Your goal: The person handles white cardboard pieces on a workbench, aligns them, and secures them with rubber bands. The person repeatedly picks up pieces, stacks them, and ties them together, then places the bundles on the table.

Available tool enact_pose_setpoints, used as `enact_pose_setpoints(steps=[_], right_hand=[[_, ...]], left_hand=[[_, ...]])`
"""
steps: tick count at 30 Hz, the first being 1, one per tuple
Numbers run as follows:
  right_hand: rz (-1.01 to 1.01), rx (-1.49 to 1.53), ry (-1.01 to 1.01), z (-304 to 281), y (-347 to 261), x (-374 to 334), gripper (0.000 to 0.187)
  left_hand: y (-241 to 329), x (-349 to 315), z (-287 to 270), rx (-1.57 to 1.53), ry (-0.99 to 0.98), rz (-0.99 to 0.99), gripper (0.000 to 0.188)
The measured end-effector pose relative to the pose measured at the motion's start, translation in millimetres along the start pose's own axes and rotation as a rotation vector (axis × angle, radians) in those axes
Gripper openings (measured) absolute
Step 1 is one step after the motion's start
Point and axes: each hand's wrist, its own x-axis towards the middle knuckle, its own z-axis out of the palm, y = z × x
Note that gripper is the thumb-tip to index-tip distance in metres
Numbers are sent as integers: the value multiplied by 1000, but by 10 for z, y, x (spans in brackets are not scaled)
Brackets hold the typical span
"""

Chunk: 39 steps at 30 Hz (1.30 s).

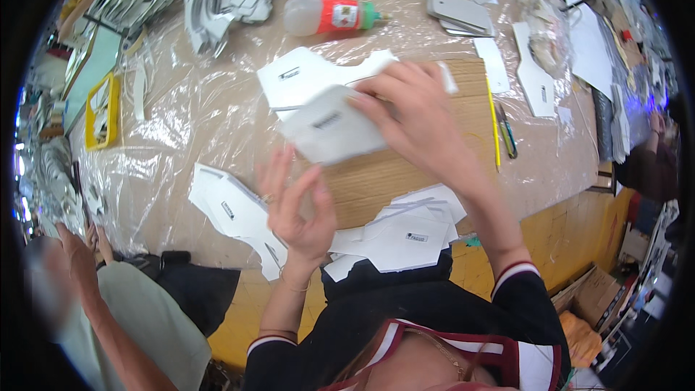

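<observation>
We count one left hand (297, 210), one right hand (416, 112) and, in its grip, one pale piece (329, 134). Far side: one bottle (322, 15). Left: one yellow tray (90, 117). Middle: one cardboard sheet (373, 185), one yellow pencil (493, 119) at its right. The stacked white pieces (394, 242) overlap too much for us to count.
</observation>
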Motion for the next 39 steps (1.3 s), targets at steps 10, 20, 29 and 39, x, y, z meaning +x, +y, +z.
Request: enact_pose_setpoints(steps=[10, 20, 29, 39], right_hand=[[359, 503, -216, -116, -231, 27, 16], [391, 282, -2, -329, -433, -371, 11], [332, 271, 44, -307, -458, -443, 9], [346, 254, 47, -259, -419, -502, 9]], left_hand=[[109, 167, -147, -1253, 77, -810, 68], [398, 257, -157, -1234, -108, -805, 71], [405, 255, -161, -1146, -160, -840, 69], [384, 241, -137, -1160, -161, -928, 66]])
